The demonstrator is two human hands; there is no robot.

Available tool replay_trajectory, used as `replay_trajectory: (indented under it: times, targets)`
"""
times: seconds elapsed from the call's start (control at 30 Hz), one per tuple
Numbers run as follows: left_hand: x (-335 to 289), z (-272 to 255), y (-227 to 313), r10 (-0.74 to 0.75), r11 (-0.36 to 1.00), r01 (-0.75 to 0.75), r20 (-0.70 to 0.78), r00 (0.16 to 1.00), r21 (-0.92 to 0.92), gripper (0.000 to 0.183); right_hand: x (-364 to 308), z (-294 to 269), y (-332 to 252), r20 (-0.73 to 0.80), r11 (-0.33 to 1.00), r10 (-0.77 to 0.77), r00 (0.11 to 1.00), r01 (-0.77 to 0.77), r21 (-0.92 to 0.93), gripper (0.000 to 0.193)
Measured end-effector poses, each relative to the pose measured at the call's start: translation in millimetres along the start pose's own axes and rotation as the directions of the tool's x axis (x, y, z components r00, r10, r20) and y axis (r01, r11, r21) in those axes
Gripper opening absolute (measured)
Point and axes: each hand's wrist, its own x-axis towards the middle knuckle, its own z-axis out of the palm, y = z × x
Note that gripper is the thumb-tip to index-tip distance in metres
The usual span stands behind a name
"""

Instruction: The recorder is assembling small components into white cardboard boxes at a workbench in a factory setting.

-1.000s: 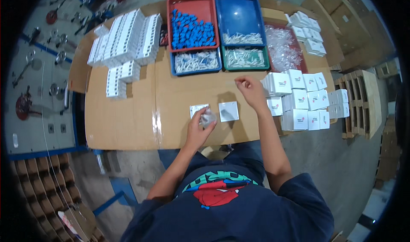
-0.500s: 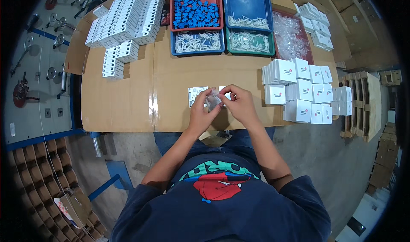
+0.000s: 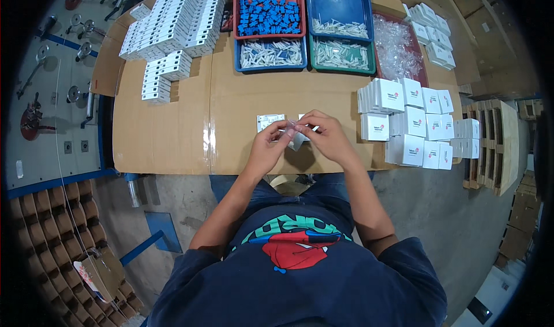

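My left hand [image 3: 266, 148] and my right hand [image 3: 326, 135] meet over the near edge of the brown table [image 3: 173, 131]. Together they pinch a small clear plastic bag [image 3: 292, 134] between the fingertips. What is inside the bag is too small to tell. A small white square part [image 3: 270, 121] lies flat on the table just beyond my left hand. Another white piece shows partly behind my right fingers.
At the back stand a red tray of blue parts [image 3: 266, 12], two trays of white parts [image 3: 272, 53] [image 3: 341, 53], a blue tray [image 3: 339, 6] and clear bags [image 3: 395, 41]. White boxes are stacked at right [image 3: 412, 125]; flat white packs at back left [image 3: 173, 27].
My right hand came back from the stacked boxes at the right to meet my left hand. Both hands now hold the clear bag near the table's front edge.
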Motion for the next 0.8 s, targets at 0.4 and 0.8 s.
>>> replay_trajectory:
  times: [0.4, 0.8]
  targets:
    - [3.1, 10.8, 25.2, -0.03, 0.988, 0.019, -0.071, 0.997, -0.156, 0.018, -4.5, -10.9, -4.1, -0.105, 0.876, 0.126, 0.987, -0.061, 0.478, 0.022]
    - [1.5, 15.3, 29.0, 0.07, 0.99, -0.087, -0.152, 0.986, -0.11, 0.019, -6.8, -3.3, 1.8, -0.1, 0.9, 0.113, 0.989, -0.059, 0.432, 0.015]
